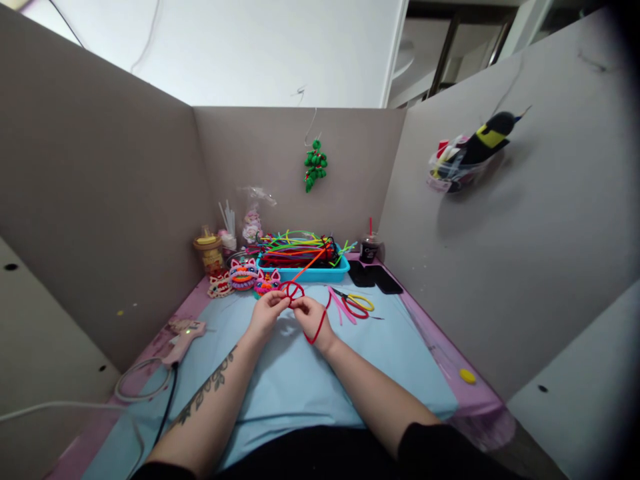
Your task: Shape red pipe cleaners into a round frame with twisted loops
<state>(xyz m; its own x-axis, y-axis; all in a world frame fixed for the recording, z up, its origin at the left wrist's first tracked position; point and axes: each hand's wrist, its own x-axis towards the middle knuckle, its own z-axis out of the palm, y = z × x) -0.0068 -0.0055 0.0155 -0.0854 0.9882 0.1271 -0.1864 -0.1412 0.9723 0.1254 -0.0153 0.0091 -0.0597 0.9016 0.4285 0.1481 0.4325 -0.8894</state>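
Between my hands is a red pipe cleaner [302, 289] bent into a round shape with crossing strands inside. My left hand [269, 311] pinches its lower left edge. The fingertips of my right hand [314, 319] are closed on its lower right edge, close beside the left fingers. A long loose red end hangs over my right hand and bends back near the wrist. Just right of that hand lie pink pipe cleaners [342, 307] and scissors [356, 305] with red and yellow handles. Small colourful animal-face figures [243, 274] sit beyond my left hand.
A blue tray [305, 274] heaped with coloured pipe cleaners stands at the back. Black pads [375, 277] and a dark drink cup [369, 248] are right of it. A pink glue gun [186, 339] with cables lies left. Grey partitions [295, 127] enclose the table on three sides.
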